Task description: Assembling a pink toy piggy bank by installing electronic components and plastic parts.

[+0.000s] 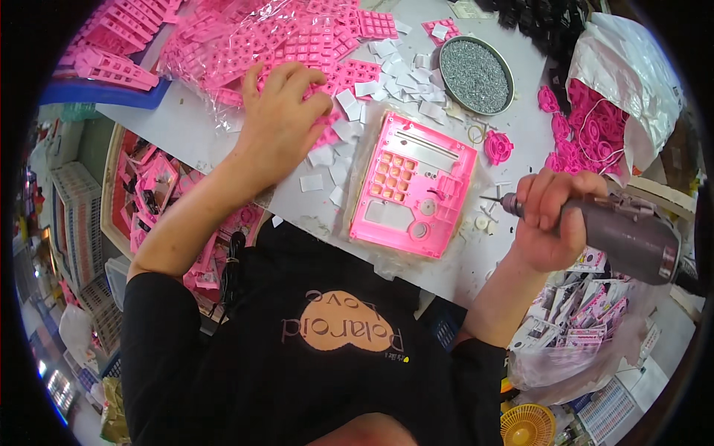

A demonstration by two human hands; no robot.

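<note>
My right hand is wrapped round a dark grey electric screwdriver, whose thin bit points left over the table. Left of the bit lies a pink plastic housing, open side up, with a grid of square holes, metal strips and round openings. My left hand reaches over the heap of pink keypad pieces, its fingers bent and spread apart. Its fingertips touch the pieces, and I see nothing held in them. White paper squares are scattered between the heap and the housing.
A round tin of small metal screws stands behind the housing. Pink rings spill from a white bag at the right. A blue tray of pink parts sits far left. Bagged printed cards lie below my right arm.
</note>
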